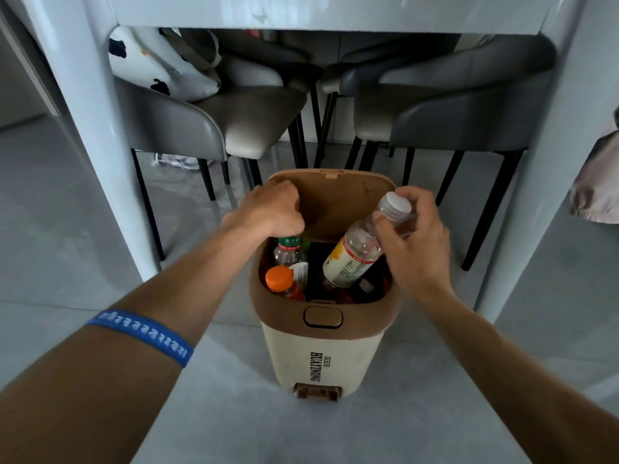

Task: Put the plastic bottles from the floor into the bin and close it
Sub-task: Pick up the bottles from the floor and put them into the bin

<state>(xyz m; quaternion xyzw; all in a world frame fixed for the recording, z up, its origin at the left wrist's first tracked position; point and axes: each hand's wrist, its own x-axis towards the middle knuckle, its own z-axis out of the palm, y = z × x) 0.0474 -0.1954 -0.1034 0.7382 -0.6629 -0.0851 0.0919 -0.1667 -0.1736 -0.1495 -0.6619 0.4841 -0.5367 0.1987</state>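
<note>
A cream bin (321, 349) with a brown rim stands on the floor, its brown lid (338, 199) raised upright at the back. My right hand (415, 249) grips the neck of a clear white-capped bottle (355, 262) that leans into the opening, base down inside. My left hand (274, 209) is closed over the top of a green-labelled bottle (290, 252) standing at the bin's back left. An orange-capped bottle (283, 283) sits in front of it inside the bin. More bottles lie dark and unclear lower down.
A white table (335, 11) spans the top, with its legs (100, 145) left and right of the bin. Grey chairs (452, 105) with black legs stand behind the bin. A spotted cushion (157, 61) lies on the left chair. Grey floor (301, 430) lies around the bin.
</note>
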